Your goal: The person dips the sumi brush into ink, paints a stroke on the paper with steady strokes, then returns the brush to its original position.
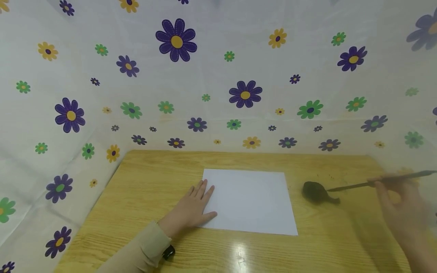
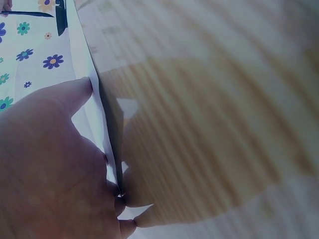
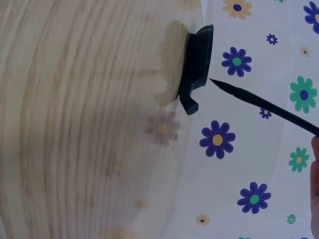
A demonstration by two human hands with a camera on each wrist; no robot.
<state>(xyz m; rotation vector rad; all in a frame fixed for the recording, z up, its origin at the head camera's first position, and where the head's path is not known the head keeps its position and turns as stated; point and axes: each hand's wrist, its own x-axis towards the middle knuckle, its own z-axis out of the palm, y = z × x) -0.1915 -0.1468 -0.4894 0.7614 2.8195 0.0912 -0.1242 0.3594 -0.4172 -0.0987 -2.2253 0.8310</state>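
A blank white sheet of paper (image 1: pixel 250 203) lies on the wooden table. My left hand (image 1: pixel 191 208) rests on its left edge with the fingers spread; the thumb and fingers (image 2: pixel 82 94) also show along the paper's edge in the left wrist view. On the right, my right hand (image 1: pixel 403 212) grips a dark brush (image 1: pixel 355 185) by its handle. The brush's pointed tip (image 3: pixel 219 83) is beside the rim of a small black ink dish (image 1: pixel 315 192) with a short handle (image 3: pixel 189 104). In the right wrist view only part of the right hand (image 3: pixel 315 189) shows.
The wood-grain table (image 1: pixel 153 182) is bounded at the back and sides by a white cloth (image 1: pixel 205 72) printed with flowers. Small dark specks (image 1: pixel 329 176) lie behind the ink dish. A black band (image 1: pixel 168 252) sits at the left wrist under the beige sleeve (image 1: pixel 143 246).
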